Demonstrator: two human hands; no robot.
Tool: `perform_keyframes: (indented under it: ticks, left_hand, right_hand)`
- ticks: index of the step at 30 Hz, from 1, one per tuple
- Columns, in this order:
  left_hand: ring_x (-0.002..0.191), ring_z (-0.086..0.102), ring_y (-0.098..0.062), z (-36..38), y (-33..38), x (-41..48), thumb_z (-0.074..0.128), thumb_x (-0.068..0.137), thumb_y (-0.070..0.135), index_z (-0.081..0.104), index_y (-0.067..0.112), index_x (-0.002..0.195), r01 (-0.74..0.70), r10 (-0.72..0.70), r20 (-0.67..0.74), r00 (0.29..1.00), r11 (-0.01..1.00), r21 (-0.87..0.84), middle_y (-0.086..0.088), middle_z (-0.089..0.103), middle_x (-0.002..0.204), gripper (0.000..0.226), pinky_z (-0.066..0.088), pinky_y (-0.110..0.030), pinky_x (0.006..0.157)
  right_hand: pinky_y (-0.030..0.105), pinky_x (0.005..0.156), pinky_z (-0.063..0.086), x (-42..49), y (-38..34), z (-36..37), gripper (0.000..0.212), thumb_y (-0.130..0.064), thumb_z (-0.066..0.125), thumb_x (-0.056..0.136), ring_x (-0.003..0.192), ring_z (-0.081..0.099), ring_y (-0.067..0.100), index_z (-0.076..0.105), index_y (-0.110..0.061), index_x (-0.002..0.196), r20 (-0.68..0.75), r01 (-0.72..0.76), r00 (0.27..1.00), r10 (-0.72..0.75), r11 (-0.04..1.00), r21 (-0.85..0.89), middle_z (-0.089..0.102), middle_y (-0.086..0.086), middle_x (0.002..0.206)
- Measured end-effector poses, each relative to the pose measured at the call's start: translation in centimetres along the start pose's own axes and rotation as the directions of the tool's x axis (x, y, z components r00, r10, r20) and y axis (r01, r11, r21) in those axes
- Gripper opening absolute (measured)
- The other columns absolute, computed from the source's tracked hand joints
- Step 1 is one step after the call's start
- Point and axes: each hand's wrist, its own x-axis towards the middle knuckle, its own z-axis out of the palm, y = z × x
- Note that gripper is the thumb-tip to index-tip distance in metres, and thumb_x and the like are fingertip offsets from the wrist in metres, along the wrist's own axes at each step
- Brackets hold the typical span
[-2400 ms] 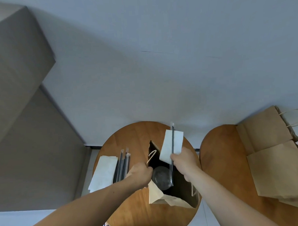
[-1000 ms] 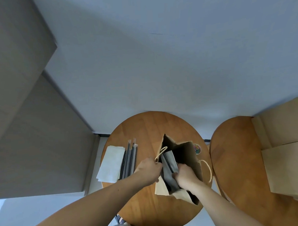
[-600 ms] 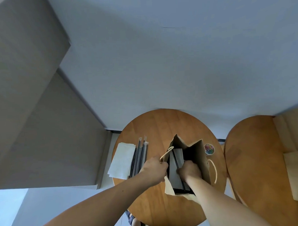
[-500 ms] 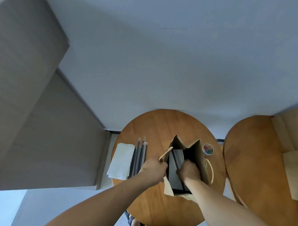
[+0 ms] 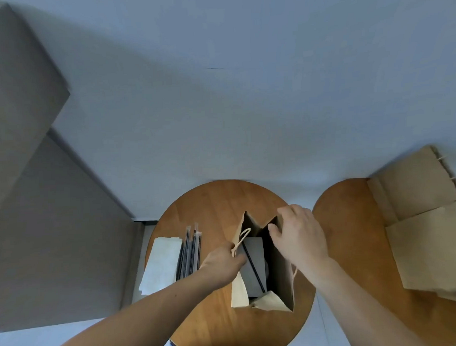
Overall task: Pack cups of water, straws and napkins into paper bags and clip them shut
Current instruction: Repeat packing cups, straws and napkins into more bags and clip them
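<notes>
The round desk (image 5: 215,199) is carrying the open paper bag (image 5: 282,283) upright near its middle, spare napkins (image 5: 161,259) and spare straws (image 5: 191,250) lying to its left, and flat bags (image 5: 434,255) are lying on the neighbouring desk (image 5: 352,232). The left hand (image 5: 221,264) is gripping the bag's left rim and the right hand (image 5: 300,235) is pinching the right rim, thumb inside; a napkin (image 5: 254,252) and a straw (image 5: 253,266) are resting inside, any cup hidden beneath. Judged: filling is ending, and the next move is calling for both rims being pressed together and clipped, though no clip is showing
</notes>
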Motion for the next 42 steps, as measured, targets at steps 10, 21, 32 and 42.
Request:
perform_keyframes:
  ticks: [10, 21, 32, 42]
  left_hand:
    - [0.070, 0.050, -0.018, 1.1, 2.0, -0.7, 0.043, 0.097, 0.026, 0.051, 0.023, 0.085, 0.013, 0.003, 0.139, 0.990, 0.993, -0.113, -0.004, 0.051, 0.078, 0.016, 0.044, -0.032, 0.066]
    - [0.085, 0.057, -0.018, 2.3, 1.6, -1.8, 0.055, 0.087, 0.009, 0.066, 0.023, 0.110, 0.010, 0.092, 0.297, 0.950, 0.946, -0.325, -0.003, 0.066, 0.096, 0.029, 0.051, -0.029, 0.080]
    - [0.093, 0.061, -0.015, 4.7, 1.2, -2.7, 0.066, 0.072, 0.055, 0.060, 0.026, 0.117, -0.029, 0.016, 0.250, 0.968, 0.998, 0.049, 0.003, 0.065, 0.107, 0.054, 0.053, -0.029, 0.079]
    - [0.092, 0.068, -0.025, 3.2, 3.0, -0.3, 0.043, 0.096, 0.030, 0.061, 0.021, 0.098, -0.053, 0.039, 0.039, 0.998, 0.845, 0.532, -0.004, 0.068, 0.098, 0.020, 0.055, -0.033, 0.076]
  right_hand:
    - [0.034, 0.067, 0.060, -2.3, 2.7, 3.3, 0.063, -0.062, 0.043, 0.095, 0.097, 0.067, 0.031, 0.050, -0.015, 0.137, 0.798, -0.791, 0.538, 0.272, 0.490, 0.366, 0.060, 0.009, 0.123]
    - [0.032, 0.060, 0.050, -4.0, 0.3, 3.8, 0.025, -0.003, 0.042, 0.093, 0.064, 0.061, 0.021, 0.066, -0.004, 0.099, 0.737, -0.713, 0.658, 0.155, 0.441, 0.545, 0.065, 0.014, 0.080]
    - [0.038, 0.075, 0.058, -4.7, 0.6, 4.1, 0.032, 0.001, 0.045, 0.091, 0.077, 0.068, 0.022, 0.065, -0.023, 0.089, 0.657, -0.587, 0.750, 0.075, 0.533, 0.609, 0.072, 0.012, 0.090]
    - [0.021, 0.084, 0.050, -3.7, 2.7, 5.0, 0.024, -0.019, 0.058, 0.092, 0.101, 0.062, 0.008, 0.063, -0.030, 0.112, 0.468, -0.189, 0.882, -0.050, 0.873, 0.450, 0.065, -0.012, 0.111]
